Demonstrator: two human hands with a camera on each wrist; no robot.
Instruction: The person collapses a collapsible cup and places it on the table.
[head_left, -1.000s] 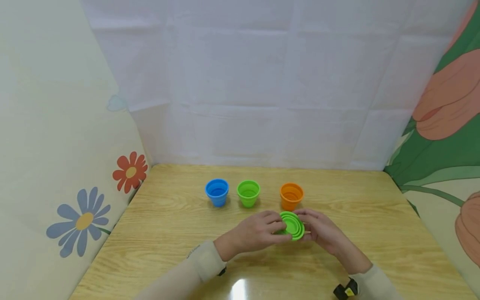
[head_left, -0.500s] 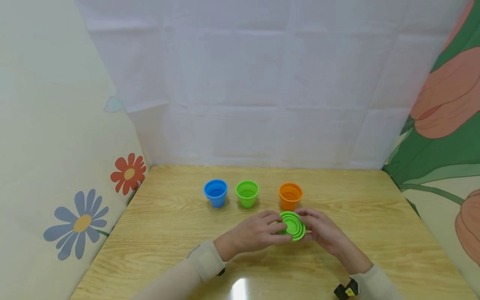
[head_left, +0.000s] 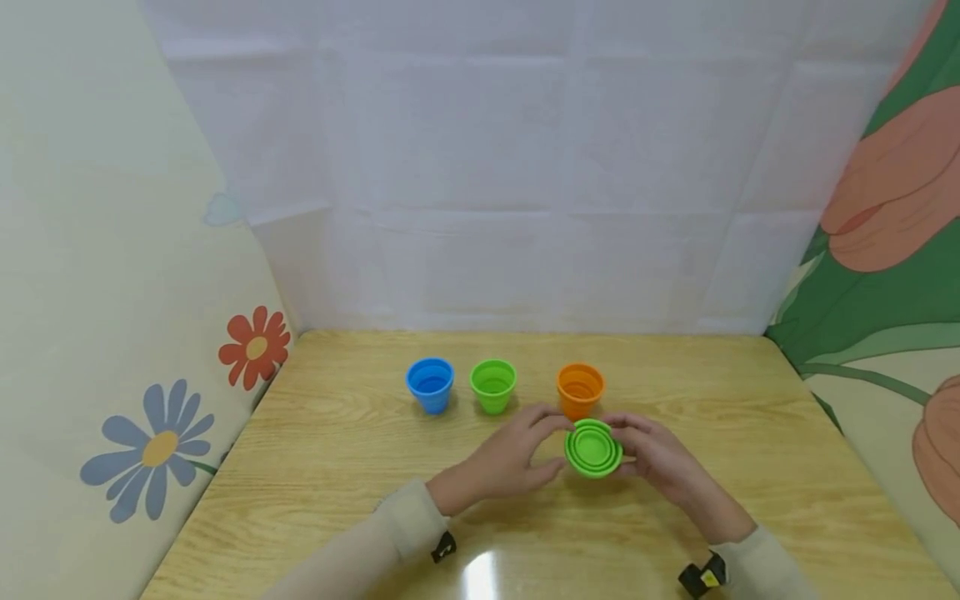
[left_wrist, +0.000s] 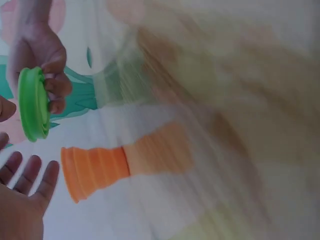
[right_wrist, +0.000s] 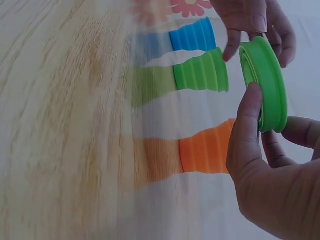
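Note:
A collapsed green folding cup (head_left: pixel 593 448) is held up above the table, its rings nested flat and its inside turned toward the head camera. My right hand (head_left: pixel 663 458) pinches it by the right rim, and in the right wrist view the thumb and fingers grip the green band (right_wrist: pixel 270 85) from both sides. My left hand (head_left: pixel 513 458) is spread just left of the cup, fingertips close to its rim. The left wrist view shows those fingers (left_wrist: pixel 30 175) loosely extended with nothing between them. Whether a left fingertip still touches the rim is hard to tell.
Behind the hands, three expanded cups stand upright on the wooden table (head_left: pixel 337 450): blue (head_left: pixel 432 398), green (head_left: pixel 493 398) and orange (head_left: pixel 579 404). The orange cup is closest to the held one. A white cloth (head_left: pixel 480 208) hangs along the table's back edge.
My left hand has let go of the collapsed cup's left side, spreading its fingers and drawing slightly left. The cup has shifted a little right in my right hand, its face now more visible.

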